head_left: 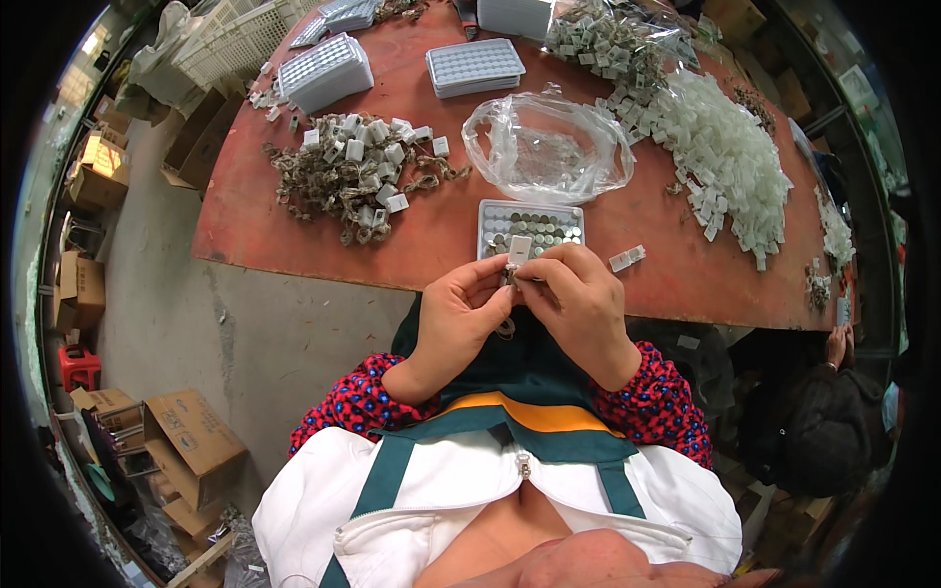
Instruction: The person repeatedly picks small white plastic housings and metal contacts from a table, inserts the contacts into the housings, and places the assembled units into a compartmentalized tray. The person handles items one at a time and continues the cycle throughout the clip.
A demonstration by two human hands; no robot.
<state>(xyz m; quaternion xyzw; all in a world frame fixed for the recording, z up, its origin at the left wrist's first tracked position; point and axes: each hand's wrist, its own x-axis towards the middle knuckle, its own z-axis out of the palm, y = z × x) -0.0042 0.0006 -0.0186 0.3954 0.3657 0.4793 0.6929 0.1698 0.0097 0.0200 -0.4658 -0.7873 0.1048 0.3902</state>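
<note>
Both my hands meet at the table's near edge over a small white battery box (520,248). My left hand (453,318) is closed, thumb and fingers pinching the lower part of the box. From the other side, the fingertips of my right hand (586,306) press together at its lower end. A thin coiled wire (506,328) hangs below my fingers. Just beyond the box lies a white tray (481,233) with round silver coin cells (534,221) in part of its pockets. A small pale plastic piece (627,258) rests right of my right hand.
Wired white boxes (353,171) lie heaped at left; translucent plastic pieces (730,162) pile up at right. An open clear bag (549,147) and stacked trays (475,67) stand beyond. Another person (818,421) is at the right edge. Cardboard boxes (193,446) sit on the left floor.
</note>
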